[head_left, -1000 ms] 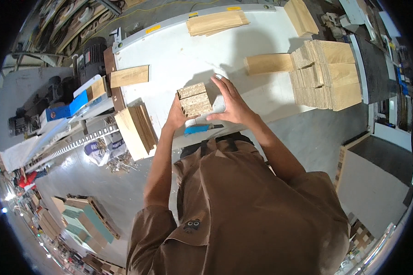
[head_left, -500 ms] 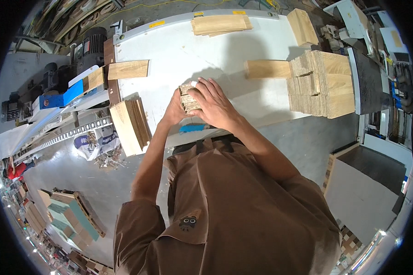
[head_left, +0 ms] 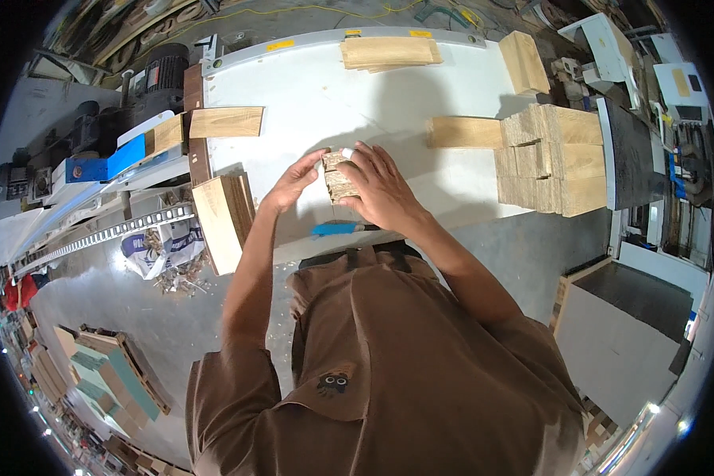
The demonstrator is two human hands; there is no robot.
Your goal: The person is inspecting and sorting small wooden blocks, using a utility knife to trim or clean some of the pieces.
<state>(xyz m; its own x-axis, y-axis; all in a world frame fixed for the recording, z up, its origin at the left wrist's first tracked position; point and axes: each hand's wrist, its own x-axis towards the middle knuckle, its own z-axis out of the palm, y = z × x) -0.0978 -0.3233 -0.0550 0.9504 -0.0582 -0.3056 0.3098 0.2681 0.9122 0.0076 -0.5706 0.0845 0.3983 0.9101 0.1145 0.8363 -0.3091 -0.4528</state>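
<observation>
Over the white worktable (head_left: 293,91) a small stack of chipboard pieces (head_left: 339,181) stands with its rough cut ends facing up. My right hand (head_left: 382,190) grips it from the right, thumb at the near end and fingers over the far end; one fingertip has a white wrap. My left hand (head_left: 291,186) is at the stack's left, fingers loosely apart, with the fingertips close to its far left corner; whether they touch it I cannot tell. A blue-handled tool (head_left: 335,228) lies at the table's near edge, just below the stack.
A large pile of wood-faced boards (head_left: 583,163) stands at the right, with a single board (head_left: 464,132) beside it. Upright boards (head_left: 220,218) stand at the left edge, near another flat board (head_left: 226,122). Thin boards (head_left: 390,52) lie by the metal rail (head_left: 246,57).
My left hand has loosened from the stack's left side and drawn slightly away. My right hand still holds the stack, which has shifted a little right in the view.
</observation>
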